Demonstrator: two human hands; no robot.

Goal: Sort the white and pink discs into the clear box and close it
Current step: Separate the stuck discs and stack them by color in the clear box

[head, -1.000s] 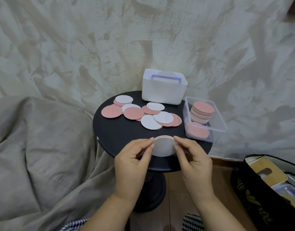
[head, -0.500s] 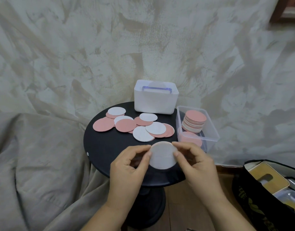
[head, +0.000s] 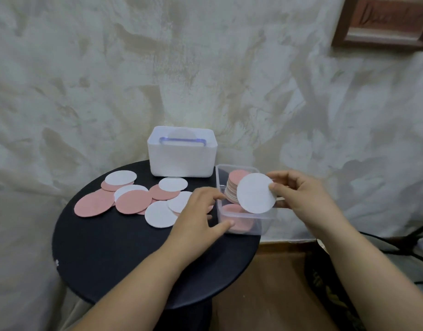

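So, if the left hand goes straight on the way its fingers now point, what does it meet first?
Most likely the left wall of the clear box: the left hand points rightward at it, fingertips very near, perhaps already touching; depth is unclear.

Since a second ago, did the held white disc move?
Yes. The white disc, in the right hand, went right, from the table's near edge to over the clear box.

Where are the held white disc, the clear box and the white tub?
held white disc (head: 255, 193), head view, centre of its face.
clear box (head: 265, 223), head view, front wall.
white tub (head: 182, 163), head view, front wall.
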